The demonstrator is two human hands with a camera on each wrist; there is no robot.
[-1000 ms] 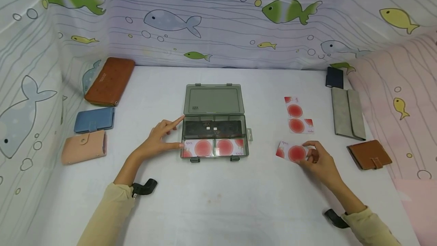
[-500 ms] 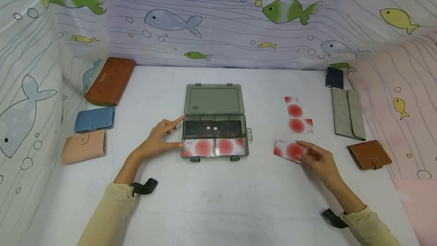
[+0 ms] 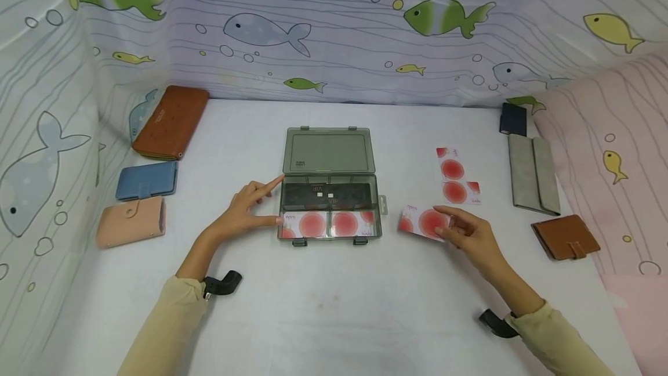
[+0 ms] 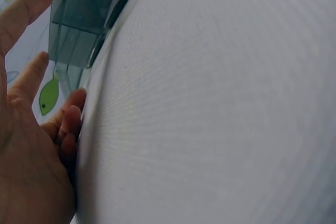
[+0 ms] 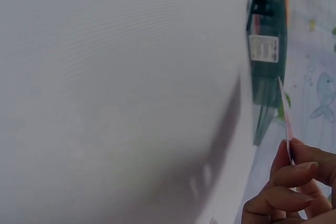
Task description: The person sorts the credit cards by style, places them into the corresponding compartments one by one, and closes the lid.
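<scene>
A smoky transparent case (image 3: 329, 184) lies open in the middle of the white table, lid flat behind it. Its front compartments hold white cards with red circles (image 3: 327, 224), and a dark VIP card (image 3: 325, 193) lies behind them. My left hand (image 3: 250, 209) rests against the case's left wall, index finger and thumb straight; the left wrist view shows the case (image 4: 84, 14) between those fingers. My right hand (image 3: 464, 231) pinches a white card with a red circle (image 3: 424, 222), lifted just right of the case; the right wrist view shows that card (image 5: 286, 124) edge-on.
Two more red-circle cards (image 3: 455, 181) lie right of the case. Brown (image 3: 169, 123), blue (image 3: 146, 180) and pink wallets (image 3: 130, 222) line the left side; navy (image 3: 512, 118), grey (image 3: 532, 173) and brown wallets (image 3: 565, 237) line the right. Fish-print cloth walls enclose the table.
My right hand has carried the card leftward toward the case. The left hand has stayed against the case's left wall.
</scene>
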